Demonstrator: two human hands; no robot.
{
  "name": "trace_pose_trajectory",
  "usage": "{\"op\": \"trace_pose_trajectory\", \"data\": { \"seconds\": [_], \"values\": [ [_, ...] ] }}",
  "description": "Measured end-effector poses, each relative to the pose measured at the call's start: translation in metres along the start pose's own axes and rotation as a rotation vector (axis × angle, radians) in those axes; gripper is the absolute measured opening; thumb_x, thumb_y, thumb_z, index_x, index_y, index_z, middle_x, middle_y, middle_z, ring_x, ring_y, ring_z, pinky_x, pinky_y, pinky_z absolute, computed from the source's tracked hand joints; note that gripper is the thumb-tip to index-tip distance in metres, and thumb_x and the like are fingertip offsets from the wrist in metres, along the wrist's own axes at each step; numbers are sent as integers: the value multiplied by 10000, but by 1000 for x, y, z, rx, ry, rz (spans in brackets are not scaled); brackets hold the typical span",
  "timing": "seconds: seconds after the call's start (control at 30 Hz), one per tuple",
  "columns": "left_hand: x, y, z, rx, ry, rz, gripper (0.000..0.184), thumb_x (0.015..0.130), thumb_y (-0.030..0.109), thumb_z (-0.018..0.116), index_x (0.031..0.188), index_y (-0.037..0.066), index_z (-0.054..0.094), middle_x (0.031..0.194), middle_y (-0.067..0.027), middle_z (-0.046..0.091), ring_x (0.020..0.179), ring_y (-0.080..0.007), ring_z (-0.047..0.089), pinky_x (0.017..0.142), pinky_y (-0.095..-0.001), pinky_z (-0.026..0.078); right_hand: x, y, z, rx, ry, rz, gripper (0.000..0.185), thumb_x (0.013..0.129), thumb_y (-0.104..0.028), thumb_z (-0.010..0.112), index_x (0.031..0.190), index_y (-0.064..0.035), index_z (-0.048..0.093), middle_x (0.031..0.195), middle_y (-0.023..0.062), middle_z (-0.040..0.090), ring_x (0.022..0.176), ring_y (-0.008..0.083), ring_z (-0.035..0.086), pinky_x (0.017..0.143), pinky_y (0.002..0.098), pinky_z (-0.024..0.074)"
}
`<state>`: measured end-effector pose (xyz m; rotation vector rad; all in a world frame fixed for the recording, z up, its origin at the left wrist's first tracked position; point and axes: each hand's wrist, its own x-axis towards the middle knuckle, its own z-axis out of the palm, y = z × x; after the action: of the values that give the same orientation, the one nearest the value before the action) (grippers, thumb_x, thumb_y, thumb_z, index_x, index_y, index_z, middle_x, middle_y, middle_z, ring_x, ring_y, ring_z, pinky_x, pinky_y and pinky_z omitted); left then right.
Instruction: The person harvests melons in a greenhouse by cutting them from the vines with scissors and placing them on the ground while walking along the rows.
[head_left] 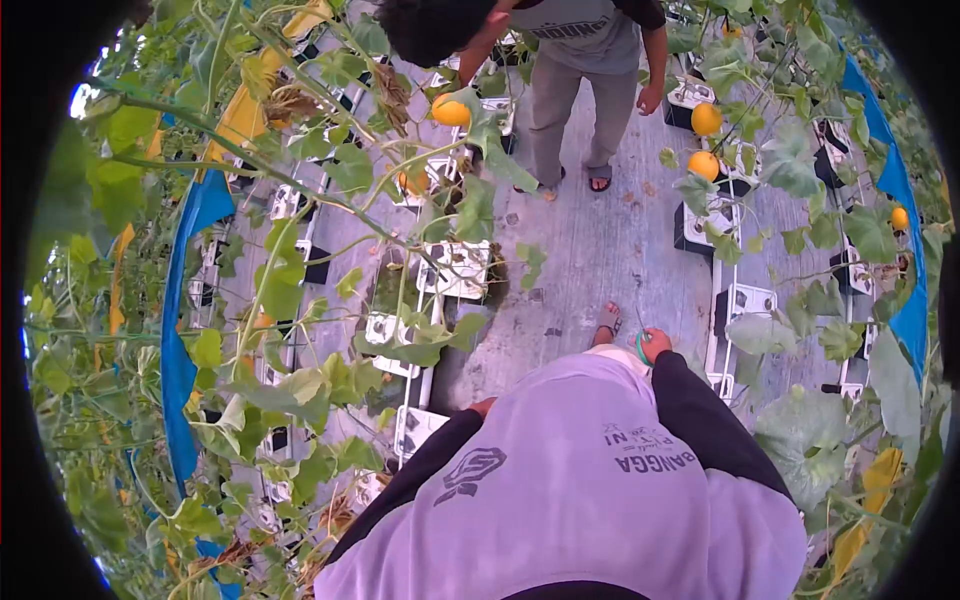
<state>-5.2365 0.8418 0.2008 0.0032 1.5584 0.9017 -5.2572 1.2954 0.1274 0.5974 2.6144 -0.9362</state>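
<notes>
My right hand (pixel 656 346) is in front of my lilac shirt, at the right side of my waist, with its fingers wrapped round green-handled scissors (pixel 641 348). Their thin tip seems to point forward over the grey floor. Only a small part of my left hand (pixel 484 407) shows beside the shirt on the left. Its fingers are hidden, so I cannot tell what it holds. White planter boxes (pixel 415 430) stand close to that hand, with leafy vines around them.
A person (pixel 585 80) in sandals stands ahead in the aisle (pixel 570 270), leaning among vines. Round orange-yellow fruits (pixel 451 110) hang on both sides, another fruit (pixel 707 119) at right. Planter rows line the aisle. Blue sheeting (pixel 178 350) runs along the left; a vine stem (pixel 260 150) crosses nearby.
</notes>
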Motion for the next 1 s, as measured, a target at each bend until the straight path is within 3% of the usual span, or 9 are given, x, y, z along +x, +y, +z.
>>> {"op": "trace_pose_trajectory", "data": {
  "seconds": [0.1, 0.2, 0.23, 0.3, 0.5, 0.7, 0.9, 0.97, 1.0],
  "values": [
    [34, 5, -14, 407, -16, -67, 454, 845, 359, 472, 1192, 67, 503, 1189, -80, 542, 1057, -202, 501, 930, -321, 366, 38, 12, -17, 34, -87, 92, 446, 686, -392, 673, 967, -47, 649, 1001, 196, 611, 956, 333, 582, 850, 369, 452],
    [50, 68, -19, -408, 9, 85, 443, 845, 330, 489, 1180, 41, 511, 1196, -89, 530, 1070, -192, 498, 903, -316, 386, 75, 26, -31, 95, -153, 88, 453, 678, -401, 678, 972, -57, 650, 991, 193, 616, 961, 335, 580, 851, 369, 451],
    [54, 109, -18, -714, 17, -39, 427, 853, 296, 505, 1186, 30, 514, 1151, -72, 554, 1025, -185, 516, 867, -308, 410, 82, 20, -42, 36, -158, 86, 468, 668, -421, 685, 973, -68, 652, 992, 196, 615, 963, 328, 582, 855, 366, 449],
    [104, 121, -27, -563, 380, -44, 443, 828, 264, 535, 1204, 33, 501, 1195, -83, 518, 1052, -198, 499, 884, -301, 402, 97, 13, -65, 30, -214, 62, 484, 666, -433, 687, 977, -64, 650, 991, 198, 615, 962, 326, 584, 855, 364, 448],
    [133, 204, -58, -49, 492, 269, 403, 726, 141, 625, 1123, 95, 573, 1130, -146, 554, 1060, -229, 511, 900, -306, 403, 135, 15, -81, -42, -335, 77, 518, 672, -445, 688, 987, -36, 637, 958, 195, 626, 947, 320, 592, 842, 365, 450],
    [77, 371, -84, 74, 391, 767, 155, 765, 164, 651, 852, 48, 595, 962, -89, 603, 901, -229, 578, 796, -342, 444, 158, -13, -94, -38, -241, 46, 422, 680, -372, 692, 964, -62, 646, 932, 190, 629, 888, 307, 608, 786, 363, 466],
    [-54, 514, -114, 141, 757, 1891, 286, 720, 277, 705, 811, 33, 589, 823, -87, 596, 763, -253, 578, 655, -352, 465, 201, -37, -112, 20, 8, 58, 444, 702, -356, 680, 1022, -59, 602, 904, 199, 625, 863, 324, 610, 761, 378, 478],
    [-95, 537, -104, -58, 676, 2346, 268, 805, 314, 638, 860, 61, 571, 866, -66, 550, 789, -235, 536, 625, -339, 483, 222, -38, -116, 28, 51, 150, 478, 684, -398, 691, 1012, -61, 610, 939, 197, 620, 893, 328, 601, 789, 381, 472],
    [-124, 543, -88, -208, 722, 2388, 214, 815, 270, 628, 870, 71, 572, 880, -44, 538, 819, -191, 526, 616, -323, 489, 235, -31, -113, -4, 88, 138, 488, 677, -408, 693, 1011, -61, 611, 940, 199, 620, 896, 331, 600, 794, 382, 471]
  ]
}}
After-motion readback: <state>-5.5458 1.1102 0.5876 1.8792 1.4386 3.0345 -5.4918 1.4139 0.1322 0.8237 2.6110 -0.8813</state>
